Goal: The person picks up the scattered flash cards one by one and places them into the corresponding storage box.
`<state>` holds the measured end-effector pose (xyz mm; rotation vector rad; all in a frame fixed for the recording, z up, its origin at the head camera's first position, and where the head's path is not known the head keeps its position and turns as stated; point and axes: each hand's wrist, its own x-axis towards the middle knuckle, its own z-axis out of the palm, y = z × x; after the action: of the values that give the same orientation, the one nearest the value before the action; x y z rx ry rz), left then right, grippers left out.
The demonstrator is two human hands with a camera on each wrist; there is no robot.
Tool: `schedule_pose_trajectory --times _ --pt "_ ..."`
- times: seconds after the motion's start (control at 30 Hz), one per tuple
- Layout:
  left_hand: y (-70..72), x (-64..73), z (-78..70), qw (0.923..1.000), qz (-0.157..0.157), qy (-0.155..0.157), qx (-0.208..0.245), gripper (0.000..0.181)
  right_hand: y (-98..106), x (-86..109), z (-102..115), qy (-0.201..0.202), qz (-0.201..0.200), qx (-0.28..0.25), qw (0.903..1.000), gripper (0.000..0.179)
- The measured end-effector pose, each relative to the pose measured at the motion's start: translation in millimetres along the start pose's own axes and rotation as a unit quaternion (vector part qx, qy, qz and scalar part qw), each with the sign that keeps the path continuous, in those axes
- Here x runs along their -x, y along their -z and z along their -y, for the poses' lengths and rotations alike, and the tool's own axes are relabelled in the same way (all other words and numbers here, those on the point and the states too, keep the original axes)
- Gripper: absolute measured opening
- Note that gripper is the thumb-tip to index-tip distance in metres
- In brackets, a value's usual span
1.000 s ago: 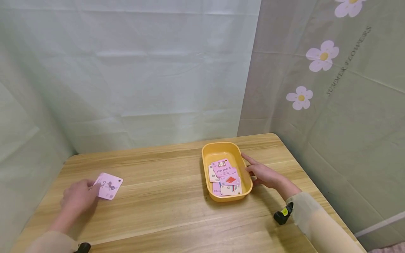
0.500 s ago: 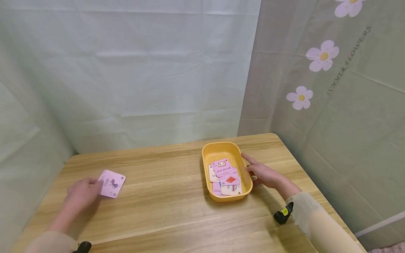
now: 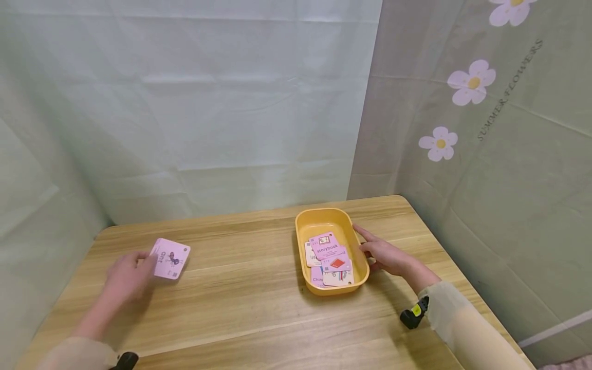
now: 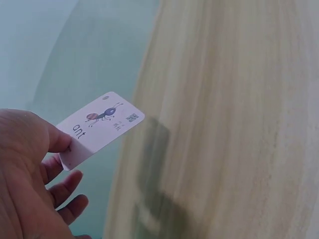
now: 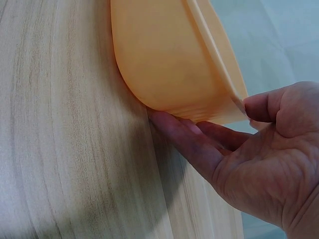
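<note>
Between thumb and fingers, my left hand [image 3: 129, 276] pinches a pink flashcard [image 3: 172, 259] at its near edge, above the left part of the table. In the left wrist view the flashcard's face shows the word "ant" and a drawn ant. On the right, a yellow plastic tray [image 3: 324, 218] stands on the table with several pink and cream flashcards [image 3: 327, 246] overlapping inside. My right hand [image 3: 388, 256] holds the tray's right side; in the right wrist view the thumb is at the rim and the fingers lie along the outer wall.
The wooden table [image 3: 231, 303] ends at a back edge in front of a pale green curtain [image 3: 222, 113]. A flowered curtain [image 3: 518, 190] hangs along the right side.
My left hand has moved away from me and slightly right, carrying the ant flashcard, which has turned a little. The right hand and the tray have stayed in place.
</note>
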<state>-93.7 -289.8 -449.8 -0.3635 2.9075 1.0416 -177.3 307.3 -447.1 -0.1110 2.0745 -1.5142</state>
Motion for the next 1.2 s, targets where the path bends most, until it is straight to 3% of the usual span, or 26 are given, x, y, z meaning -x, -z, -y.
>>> schedule_pose_trajectory --times 0.3,0.47,1.2 --pt "5.2 5.0 -19.6 0.9956 -0.067 -0.060 0.026 0.064 -1 0.7 1 0.001 0.001 -0.001 1.0000 0.069" --pt "7.2 7.5 -29.7 0.9924 -0.090 -0.080 0.028 0.059 0 -0.2 -1 0.001 0.000 -0.005 1.0000 0.069" --pt "-5.9 10.7 -72.8 0.9879 -0.071 -0.110 0.084 0.050 -2 2.0 2 0.001 0.006 -0.002 1.0000 0.070"
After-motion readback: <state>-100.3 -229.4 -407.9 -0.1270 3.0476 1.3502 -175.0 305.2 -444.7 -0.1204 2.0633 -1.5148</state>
